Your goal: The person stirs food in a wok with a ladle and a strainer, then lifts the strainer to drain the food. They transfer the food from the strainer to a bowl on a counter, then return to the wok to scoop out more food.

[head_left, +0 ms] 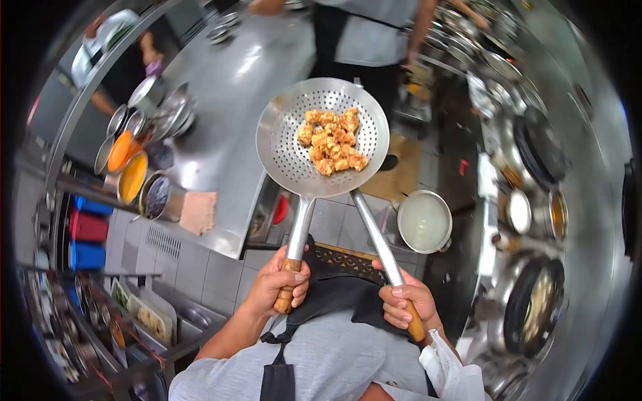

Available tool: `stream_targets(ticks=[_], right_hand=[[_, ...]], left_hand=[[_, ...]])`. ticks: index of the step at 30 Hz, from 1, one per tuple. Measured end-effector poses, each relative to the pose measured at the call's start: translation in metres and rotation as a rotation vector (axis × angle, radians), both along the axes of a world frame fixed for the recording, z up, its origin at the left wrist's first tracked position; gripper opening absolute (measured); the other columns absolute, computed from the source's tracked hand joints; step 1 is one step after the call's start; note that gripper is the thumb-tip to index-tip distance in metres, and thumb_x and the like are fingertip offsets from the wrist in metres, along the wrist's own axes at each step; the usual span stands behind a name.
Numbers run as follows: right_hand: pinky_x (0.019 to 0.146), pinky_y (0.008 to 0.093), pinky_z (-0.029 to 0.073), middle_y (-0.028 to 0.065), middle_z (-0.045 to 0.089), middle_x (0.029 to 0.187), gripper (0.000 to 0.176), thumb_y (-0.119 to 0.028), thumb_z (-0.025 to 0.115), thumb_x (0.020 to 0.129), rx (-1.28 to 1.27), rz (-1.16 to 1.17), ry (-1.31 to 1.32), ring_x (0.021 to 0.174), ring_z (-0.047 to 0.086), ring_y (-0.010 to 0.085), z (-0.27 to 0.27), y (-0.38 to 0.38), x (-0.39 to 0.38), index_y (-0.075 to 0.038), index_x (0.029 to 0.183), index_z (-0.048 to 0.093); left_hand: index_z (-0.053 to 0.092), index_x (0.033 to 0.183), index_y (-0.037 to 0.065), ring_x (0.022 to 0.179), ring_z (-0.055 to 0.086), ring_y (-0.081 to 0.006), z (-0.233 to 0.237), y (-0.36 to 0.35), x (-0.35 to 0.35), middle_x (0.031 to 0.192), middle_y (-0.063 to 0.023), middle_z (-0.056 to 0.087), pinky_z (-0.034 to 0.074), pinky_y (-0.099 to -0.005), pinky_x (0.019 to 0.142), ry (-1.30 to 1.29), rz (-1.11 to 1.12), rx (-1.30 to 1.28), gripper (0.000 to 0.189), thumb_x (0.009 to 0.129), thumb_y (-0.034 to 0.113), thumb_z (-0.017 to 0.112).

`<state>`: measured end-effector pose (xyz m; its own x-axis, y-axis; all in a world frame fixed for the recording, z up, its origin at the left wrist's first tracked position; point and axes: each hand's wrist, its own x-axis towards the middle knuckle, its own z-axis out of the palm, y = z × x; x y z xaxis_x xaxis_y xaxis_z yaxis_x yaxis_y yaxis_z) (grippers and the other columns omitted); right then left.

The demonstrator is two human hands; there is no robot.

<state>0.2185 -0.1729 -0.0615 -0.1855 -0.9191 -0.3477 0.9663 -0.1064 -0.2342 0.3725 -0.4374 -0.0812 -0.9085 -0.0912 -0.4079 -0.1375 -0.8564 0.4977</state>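
My left hand point(271, 279) is wrapped round the wooden grip of a large perforated metal strainer point(277, 144), held out in front of my body. In the middle of its bowl lies a heap of golden fried pieces point(332, 142). My right hand point(416, 297) grips the wooden end of a long metal-shafted utensil point(376, 235). Its shaft runs up to the strainer's lower rim, and its head is hidden beneath the bowl. A white cloth point(445, 367) hangs by my right wrist.
A steel counter point(231, 127) on the left bears bowls, an orange-filled container point(132, 177) and folded pink cloths point(198, 212). To the right stand a pot of pale liquid point(424, 222) and a stove line with a wok point(535, 304). Another person point(371, 40) stands ahead.
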Motion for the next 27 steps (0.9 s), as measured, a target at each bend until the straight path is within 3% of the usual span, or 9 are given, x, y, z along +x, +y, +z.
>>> stream_targets(ticks=[3, 8, 11, 14, 18, 27], right_hand=[[0.038, 0.0293, 0.039, 0.0026, 0.043, 0.069, 0.061, -0.002, 0.046, 0.096, -0.02, 0.137, 0.014, 0.042, 0.044, 0.0111, 0.009, -0.093, -0.027, -0.011, 0.154, 0.029], [0.037, 0.0285, 0.039, 0.0022, 0.044, 0.07, 0.057, -0.003, 0.047, 0.096, -0.067, 0.322, 0.07, 0.043, 0.045, 0.0107, 0.023, -0.234, -0.061, -0.01, 0.151, 0.032], [0.037, 0.0283, 0.038, 0.0014, 0.045, 0.07, 0.051, -0.005, 0.047, 0.097, -0.12, 0.427, 0.15, 0.043, 0.045, 0.0106, 0.027, -0.312, -0.08, -0.01, 0.147, 0.037], [0.038, 0.028, 0.037, 0.0008, 0.046, 0.07, 0.043, -0.006, 0.048, 0.097, -0.128, 0.465, 0.187, 0.044, 0.045, 0.0108, 0.041, -0.373, -0.091, -0.009, 0.14, 0.042], [0.035, 0.028, 0.04, 0.0013, 0.046, 0.067, 0.039, -0.004, 0.045, 0.097, 0.006, 0.4, 0.312, 0.042, 0.044, 0.01, 0.056, -0.418, -0.088, -0.005, 0.136, 0.045], [0.038, 0.0291, 0.039, 0.0012, 0.046, 0.067, 0.038, -0.005, 0.048, 0.096, -0.086, 0.451, 0.297, 0.044, 0.046, 0.0109, 0.021, -0.461, -0.1, -0.008, 0.133, 0.043]], left_hand=[[0.041, 0.137, 0.004, 0.055, 0.051, -0.0157, 0.012, -0.06, 0.002, 0.083, -0.0108, 0.05, 0.047, -0.0295, 0.043, -0.007, 0.19, -0.063, 0.059, 0.081, -0.003, 0.057], [0.04, 0.139, 0.002, 0.052, 0.049, -0.0135, 0.022, -0.155, 0.008, 0.083, -0.0108, 0.053, 0.045, -0.0266, 0.039, 0.034, 0.458, -0.106, 0.062, 0.079, -0.004, 0.057], [0.044, 0.118, 0.005, 0.054, 0.054, -0.0158, 0.027, -0.214, 0.008, 0.088, -0.0128, 0.056, 0.048, -0.0283, 0.04, 0.062, 0.596, -0.252, 0.041, 0.081, -0.004, 0.059], [0.043, 0.114, 0.004, 0.053, 0.055, -0.0151, 0.027, -0.267, 0.011, 0.085, -0.0117, 0.056, 0.048, -0.0267, 0.04, -0.056, 0.749, -0.46, 0.037, 0.082, -0.003, 0.059], [0.042, 0.111, 0.002, 0.053, 0.056, -0.0144, 0.036, -0.323, 0.015, 0.079, -0.0081, 0.055, 0.049, -0.027, 0.041, -0.202, 0.862, -0.63, 0.035, 0.081, -0.002, 0.061], [0.041, 0.122, -0.001, 0.052, 0.055, -0.0132, 0.006, -0.373, 0.014, 0.076, -0.0069, 0.055, 0.047, -0.0281, 0.04, -0.495, 0.876, -0.863, 0.049, 0.078, -0.003, 0.061]])
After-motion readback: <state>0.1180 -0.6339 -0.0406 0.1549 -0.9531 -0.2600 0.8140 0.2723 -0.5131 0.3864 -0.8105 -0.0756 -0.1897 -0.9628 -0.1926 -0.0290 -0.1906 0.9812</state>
